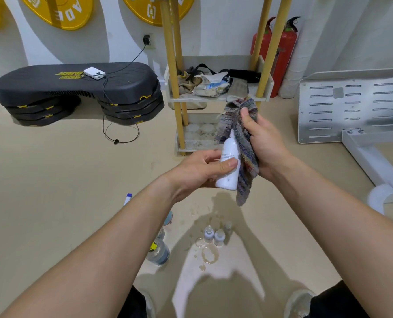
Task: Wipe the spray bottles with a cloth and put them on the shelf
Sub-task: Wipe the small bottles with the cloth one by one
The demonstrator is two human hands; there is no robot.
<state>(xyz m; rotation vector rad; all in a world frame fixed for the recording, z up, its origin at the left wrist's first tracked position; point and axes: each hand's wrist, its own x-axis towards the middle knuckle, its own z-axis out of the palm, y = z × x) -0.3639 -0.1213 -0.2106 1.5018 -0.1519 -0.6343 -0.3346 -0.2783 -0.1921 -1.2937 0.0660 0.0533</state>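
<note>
left hand [200, 167] grips a white spray bottle [228, 166] while right hand [263, 138] clutches the cloth [243, 143] around its top, mid-wipe; shelf [218, 97] placement likely follows.

Left arm: bare, reaching in from lower left, angled up toward centre.
Left hand [204, 168]: curled round the lower body of the white bottle [228, 171], thumb pressed flat across its front.
Right arm: bare, coming in from lower right, wrist cocked inward.
Right hand [266, 143]: gripping the cloth [246, 157], thumb up on top, palm pressing it against the bottle's side.
Both hands: close together, facing each other, held out in front.
</note>
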